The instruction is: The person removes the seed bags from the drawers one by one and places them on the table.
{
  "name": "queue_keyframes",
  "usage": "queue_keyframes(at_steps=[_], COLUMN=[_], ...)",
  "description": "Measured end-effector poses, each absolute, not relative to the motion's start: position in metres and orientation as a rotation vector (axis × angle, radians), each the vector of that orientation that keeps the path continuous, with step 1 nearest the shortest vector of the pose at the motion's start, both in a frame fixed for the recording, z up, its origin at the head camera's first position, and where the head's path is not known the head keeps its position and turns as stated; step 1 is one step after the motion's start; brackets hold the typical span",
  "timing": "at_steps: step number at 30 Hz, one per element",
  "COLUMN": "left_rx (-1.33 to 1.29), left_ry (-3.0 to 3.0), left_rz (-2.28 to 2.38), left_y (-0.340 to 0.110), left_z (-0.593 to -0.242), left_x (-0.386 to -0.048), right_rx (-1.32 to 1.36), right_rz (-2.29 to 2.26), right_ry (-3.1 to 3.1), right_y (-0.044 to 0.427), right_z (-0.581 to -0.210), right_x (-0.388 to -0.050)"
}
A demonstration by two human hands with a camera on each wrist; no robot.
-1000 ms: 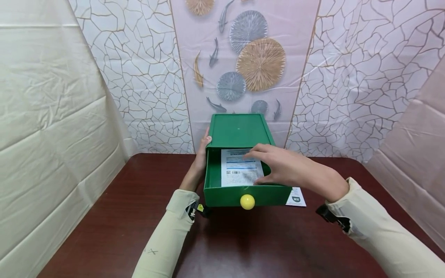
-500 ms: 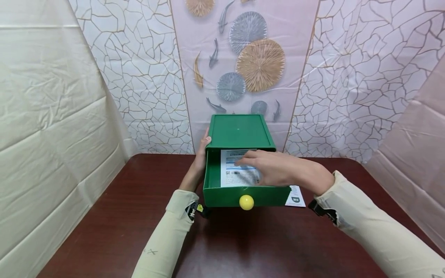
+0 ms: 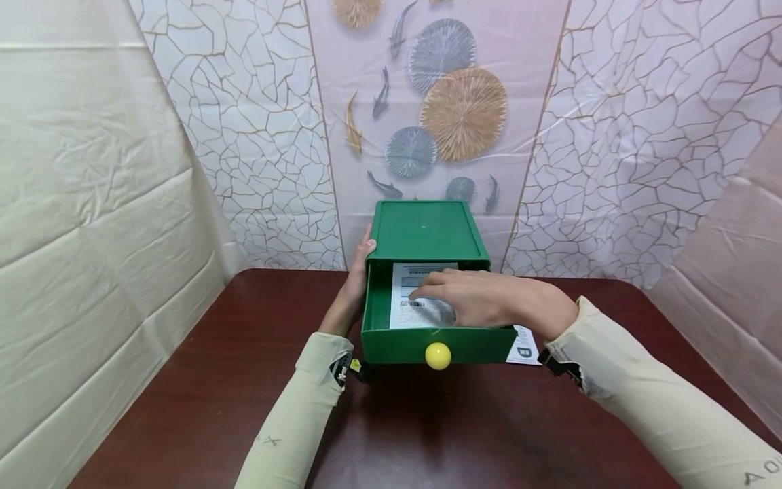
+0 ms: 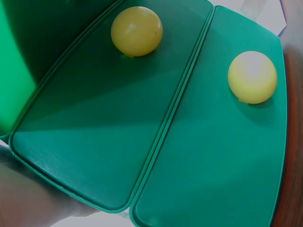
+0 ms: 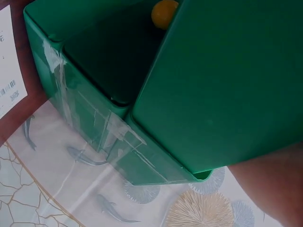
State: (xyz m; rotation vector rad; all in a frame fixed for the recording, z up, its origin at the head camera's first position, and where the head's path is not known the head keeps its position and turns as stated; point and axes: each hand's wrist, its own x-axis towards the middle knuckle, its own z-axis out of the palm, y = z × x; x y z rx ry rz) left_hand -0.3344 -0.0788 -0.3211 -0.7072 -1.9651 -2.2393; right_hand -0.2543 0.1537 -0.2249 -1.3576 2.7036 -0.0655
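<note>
A green drawer cabinet (image 3: 427,229) stands on the table with its top drawer (image 3: 397,346) pulled out, a yellow round knob (image 3: 438,356) on its front. Inside that drawer lies a white printed sheet (image 3: 404,316) with a barcode. My right hand (image 3: 482,299) reaches into the drawer from the right, fingers stretched over the sheet; its thumb is hidden. Along the cabinet's left side rests my left hand (image 3: 356,272), thumb near the top front edge. Two lower drawer fronts (image 4: 94,127) with yellow knobs show closed in the left wrist view.
Another white printed paper (image 3: 523,346) lies on the dark red table (image 3: 263,380), right of the cabinet. Clear tape (image 5: 118,127) runs down the cabinet's side in the right wrist view. Patterned cloth (image 3: 275,136) hangs behind, with plain cloth at both sides.
My right hand has moved left and lower over the sheet, and its spread thumb and fingers have come closer together. The left hand stays on the cabinet's side. The head view has shifted slightly.
</note>
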Motion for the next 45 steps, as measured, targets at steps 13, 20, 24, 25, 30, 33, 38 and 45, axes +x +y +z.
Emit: queue_keyframes(at_steps=[13, 20, 24, 25, 30, 33, 38, 45], left_rx=[-0.715, -0.701, -0.685, -0.684, -0.704, -0.714, -0.717, -0.728], left_ry=[-1.980, -1.989, -1.983, -1.979, -1.976, -1.970, -1.965, -1.968], left_rz=[-2.214, -2.219, -2.228, -2.230, -2.217, -2.204, -2.203, -2.202], left_y=[-0.079, -0.081, -0.081, -0.081, -0.079, -0.078, -0.078, -0.079], left_z=[-0.322, -0.323, -0.322, -0.322, -0.321, -0.319, -0.318, -0.320], left_x=[-0.337, -0.335, -0.335, -0.335, -0.336, -0.336, -0.335, -0.335], right_rx=[-1.316, -1.344, -1.367, -1.375, -1.378, -1.365, -1.391, -1.425], right_rz=[-0.019, -0.069, -0.108, -0.115, -0.143, -0.152, -0.163, -0.200], right_ry=[2.675, 2.656, 2.640, 2.636, 2.639, 2.651, 2.644, 2.672], right_y=[0.152, 0.150, 0.149, 0.149, 0.152, 0.154, 0.156, 0.159], right_z=[-0.225, -0.225, -0.225, -0.225, -0.220, -0.216, -0.210, -0.203], right_x=[-0.257, -0.258, -0.259, -0.259, -0.256, -0.253, -0.250, -0.243])
